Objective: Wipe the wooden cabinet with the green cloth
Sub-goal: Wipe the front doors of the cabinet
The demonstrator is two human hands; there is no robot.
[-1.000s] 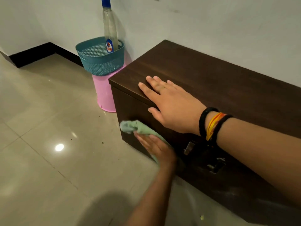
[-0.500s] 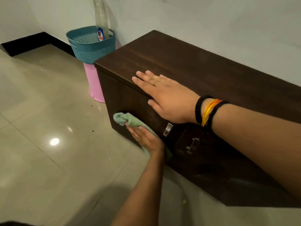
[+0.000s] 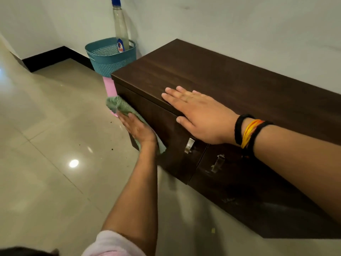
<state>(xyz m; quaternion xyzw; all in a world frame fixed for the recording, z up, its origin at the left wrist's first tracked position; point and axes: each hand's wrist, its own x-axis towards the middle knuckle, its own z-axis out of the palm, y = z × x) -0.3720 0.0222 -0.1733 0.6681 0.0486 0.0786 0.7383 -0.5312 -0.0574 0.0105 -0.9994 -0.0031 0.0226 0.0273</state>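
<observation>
A low dark wooden cabinet stands against the white wall, with two metal handles on its front doors. My left hand presses the green cloth flat against the cabinet's front face, near its left corner. The cloth bunches above my fingers and hangs out below my palm. My right hand lies flat, fingers spread, on the front edge of the cabinet top, holding nothing. Black and orange bands circle that wrist.
A teal perforated basket sits on a pink bin just left of the cabinet, with a clear bottle standing in it. Glossy beige floor tiles stretch to the left. A black skirting runs along the far wall.
My left hand has slid the cloth left and upward along the cabinet front toward its left corner. The right hand stays flat on the top. The view has shifted.
</observation>
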